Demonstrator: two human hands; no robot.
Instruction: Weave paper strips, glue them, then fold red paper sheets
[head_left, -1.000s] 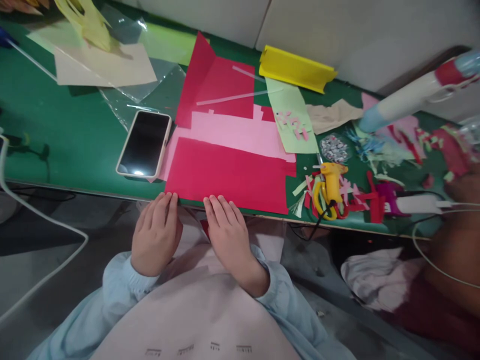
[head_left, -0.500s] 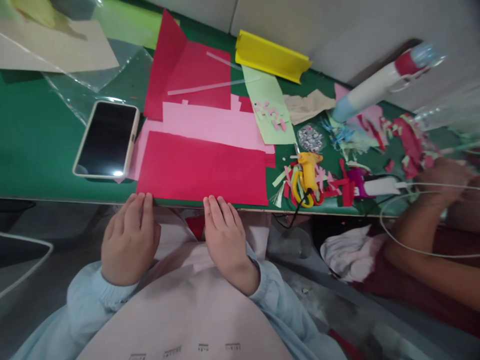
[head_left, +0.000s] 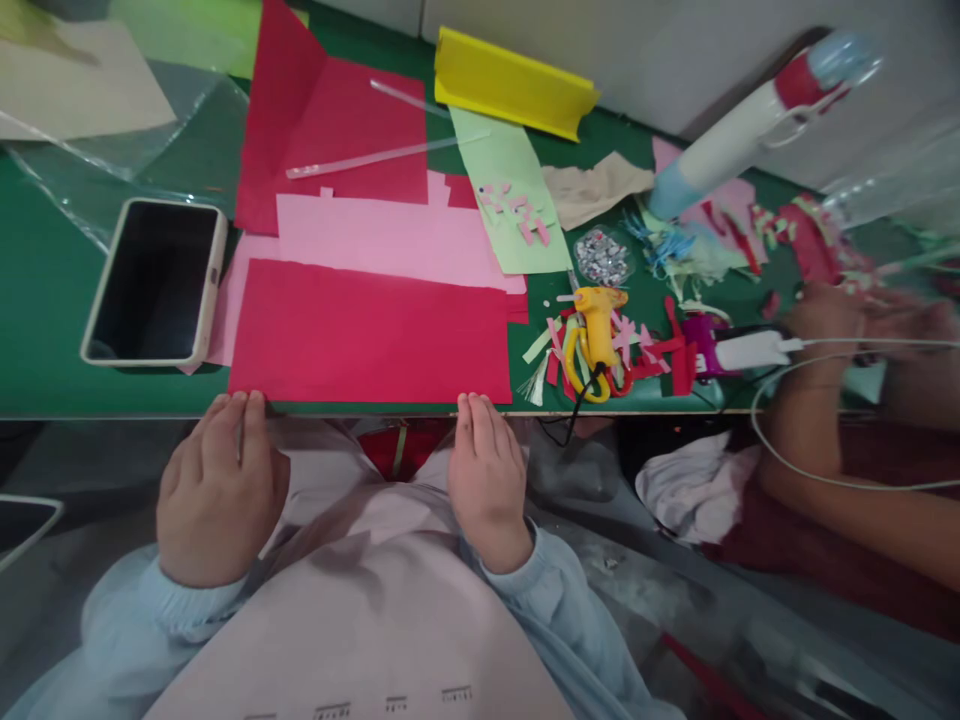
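A red sheet of paper (head_left: 367, 335) lies flat along the front edge of the green table. My left hand (head_left: 221, 490) rests with its outstretched fingertips at the sheet's lower left corner. Farther right, my right hand (head_left: 491, 480) touches the same near edge, its fingers straight and side by side. Both thumbs are mostly hidden. Behind the red sheet are pink paper (head_left: 382, 235) and a folded red sheet (head_left: 345, 130), one flap of which stands up. Two thin translucent strips (head_left: 367, 162) lie on and beside that folded sheet.
Left of the paper lies a phone (head_left: 157, 285). To the right are a yellow glue gun (head_left: 598, 320), scissors, paper scraps, a dish of small shiny pieces (head_left: 601, 256) and a white bottle (head_left: 731, 140). A yellow folded strip (head_left: 514, 85) stands behind. Another person's arm (head_left: 810, 400) reaches in at right.
My right hand has slid right along the red sheet's near edge, farther from my left hand. The view has shifted a little to the right. The other person's hands have moved.
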